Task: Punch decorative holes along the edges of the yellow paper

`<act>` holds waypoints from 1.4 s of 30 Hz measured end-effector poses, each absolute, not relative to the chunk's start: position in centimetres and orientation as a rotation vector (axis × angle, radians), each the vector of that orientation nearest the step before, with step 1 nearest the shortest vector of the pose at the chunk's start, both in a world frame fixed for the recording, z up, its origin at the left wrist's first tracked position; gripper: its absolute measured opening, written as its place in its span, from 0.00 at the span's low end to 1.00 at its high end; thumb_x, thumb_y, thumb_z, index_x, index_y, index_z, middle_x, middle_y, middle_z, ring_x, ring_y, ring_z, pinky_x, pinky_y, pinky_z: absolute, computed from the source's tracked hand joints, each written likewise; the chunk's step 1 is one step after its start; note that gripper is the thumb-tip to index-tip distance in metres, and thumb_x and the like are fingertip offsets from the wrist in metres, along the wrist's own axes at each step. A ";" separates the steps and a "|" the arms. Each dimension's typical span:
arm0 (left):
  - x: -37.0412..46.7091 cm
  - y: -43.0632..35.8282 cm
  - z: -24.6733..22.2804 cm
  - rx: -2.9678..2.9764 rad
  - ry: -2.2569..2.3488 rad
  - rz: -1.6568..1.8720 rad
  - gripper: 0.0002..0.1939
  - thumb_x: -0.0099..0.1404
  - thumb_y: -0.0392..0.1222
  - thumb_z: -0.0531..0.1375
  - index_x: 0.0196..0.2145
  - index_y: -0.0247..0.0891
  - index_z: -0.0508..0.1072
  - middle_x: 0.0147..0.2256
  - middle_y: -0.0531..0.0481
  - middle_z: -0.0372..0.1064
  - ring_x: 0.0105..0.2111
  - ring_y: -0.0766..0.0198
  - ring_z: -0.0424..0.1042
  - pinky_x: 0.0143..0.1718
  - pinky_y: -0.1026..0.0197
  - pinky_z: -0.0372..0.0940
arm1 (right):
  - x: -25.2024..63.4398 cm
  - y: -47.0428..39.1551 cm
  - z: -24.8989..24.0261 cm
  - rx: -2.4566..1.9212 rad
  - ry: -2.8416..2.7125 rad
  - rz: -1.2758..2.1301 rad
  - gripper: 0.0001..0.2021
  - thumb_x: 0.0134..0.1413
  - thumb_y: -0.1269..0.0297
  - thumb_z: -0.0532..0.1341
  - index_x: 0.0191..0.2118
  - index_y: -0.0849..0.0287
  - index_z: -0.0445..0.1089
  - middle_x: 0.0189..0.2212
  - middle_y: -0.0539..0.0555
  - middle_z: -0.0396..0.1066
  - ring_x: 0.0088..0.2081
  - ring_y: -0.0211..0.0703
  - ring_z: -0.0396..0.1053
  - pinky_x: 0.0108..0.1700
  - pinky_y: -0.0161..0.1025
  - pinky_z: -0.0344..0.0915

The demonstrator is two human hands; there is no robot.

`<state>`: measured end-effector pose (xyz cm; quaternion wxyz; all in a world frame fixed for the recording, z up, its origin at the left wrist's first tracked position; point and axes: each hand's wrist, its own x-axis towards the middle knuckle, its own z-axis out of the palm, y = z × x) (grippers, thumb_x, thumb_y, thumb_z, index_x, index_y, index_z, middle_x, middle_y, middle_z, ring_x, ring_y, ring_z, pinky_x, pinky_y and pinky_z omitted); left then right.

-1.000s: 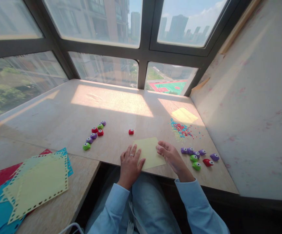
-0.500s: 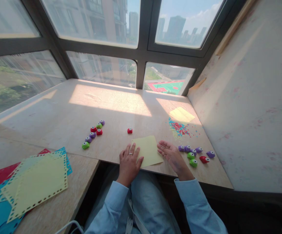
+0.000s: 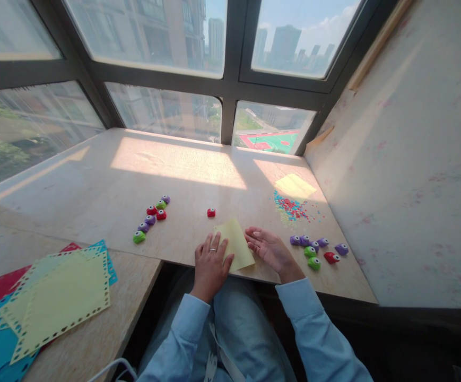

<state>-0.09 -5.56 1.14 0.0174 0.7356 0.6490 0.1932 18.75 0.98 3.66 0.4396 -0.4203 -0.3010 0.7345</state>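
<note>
A plain pale yellow sheet of paper (image 3: pixel 236 246) lies at the table's front edge, its right side raised and bowed toward the left. My left hand (image 3: pixel 211 260), with a ring on one finger, rests flat on the paper's left part, fingers spread. At the raised right edge is my right hand (image 3: pixel 268 248), palm turned upward and fingers stretched out against the paper; whether the fingertips reach under it is hidden. Beyond the paper sits a small red craft punch (image 3: pixel 211 212) with an eye-like dot.
Green, red and purple punches stand in a left group (image 3: pixel 149 219) and a right group (image 3: pixel 313 245). Paper confetti (image 3: pixel 292 207) lies near another yellow sheet (image 3: pixel 296 185). Sheets with punched edges (image 3: pixel 67 297) are stacked at left. Windows and a papered wall (image 3: pixel 413 159) border the table.
My right hand has moved left, and the paper's right side has bent up and leftward with it. My left hand has stayed in place on the paper.
</note>
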 end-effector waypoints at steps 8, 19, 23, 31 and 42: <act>-0.1 -5.6 1.2 2.296 2.018 0.601 0.20 0.70 0.46 0.52 0.56 0.40 0.69 0.62 0.41 0.59 0.63 0.46 0.55 0.57 0.44 0.53 | 16.7 1.0 4.1 -1.087 -0.792 1.927 0.14 0.45 0.59 0.69 0.39 0.58 0.75 0.38 0.55 0.77 0.32 0.39 0.73 0.26 0.31 0.65; -0.3 -5.6 0.6 2.327 2.000 0.625 0.21 0.69 0.48 0.54 0.57 0.40 0.69 0.63 0.40 0.58 0.63 0.44 0.55 0.57 0.42 0.55 | 18.6 2.3 4.1 -1.411 -1.327 1.506 0.20 0.46 0.45 0.64 0.33 0.61 0.75 0.26 0.53 0.75 0.26 0.45 0.70 0.28 0.38 0.64; -0.6 -5.5 0.3 2.309 1.991 0.662 0.23 0.69 0.50 0.55 0.58 0.40 0.68 0.64 0.36 0.55 0.62 0.43 0.57 0.56 0.42 0.57 | 20.3 3.4 2.2 -1.529 -1.478 1.232 0.16 0.45 0.51 0.63 0.28 0.62 0.74 0.24 0.52 0.74 0.26 0.42 0.67 0.26 0.35 0.60; -4.0 1.2 0.5 1.945 1.894 1.123 0.21 0.66 0.42 0.58 0.55 0.37 0.66 0.58 0.36 0.63 0.51 0.52 0.69 0.49 0.51 0.68 | 21.3 3.2 1.3 -1.398 -1.246 1.234 0.20 0.46 0.47 0.64 0.32 0.62 0.73 0.26 0.52 0.73 0.25 0.42 0.66 0.26 0.36 0.61; -6.6 6.9 0.7 2.046 1.834 0.960 0.15 0.59 0.33 0.60 0.45 0.40 0.77 0.43 0.45 0.77 0.44 0.53 0.72 0.50 0.49 0.66 | 21.2 3.4 0.6 -1.405 -1.261 1.142 0.21 0.47 0.44 0.62 0.30 0.61 0.73 0.24 0.52 0.73 0.25 0.43 0.66 0.26 0.36 0.60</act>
